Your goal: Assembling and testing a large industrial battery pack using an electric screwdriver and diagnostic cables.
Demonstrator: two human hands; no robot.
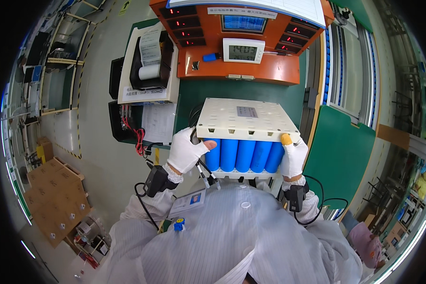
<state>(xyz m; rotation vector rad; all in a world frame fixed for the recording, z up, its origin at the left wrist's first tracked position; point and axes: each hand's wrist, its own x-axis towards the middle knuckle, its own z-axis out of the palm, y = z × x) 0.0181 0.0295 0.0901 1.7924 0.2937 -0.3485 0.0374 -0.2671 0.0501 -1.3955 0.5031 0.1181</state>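
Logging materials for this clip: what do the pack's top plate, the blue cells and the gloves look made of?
Top plate: looks like moulded plastic, cream, matt, with rows of small holes.
Blue cells: likely metal cans in glossy blue plastic sleeves, judging by the sheen; the metal itself is hidden.
Gloves on the left hand and right hand: white knitted fabric; the orange fingertips look rubber-coated.

Bright, even overhead light, soft shadows, sharp centre, strong fisheye bending and dark rim.

Blue cells (241,155), cream perforated frame (244,120), white-gloved hands, orange tester console (236,52), green bench (338,151)
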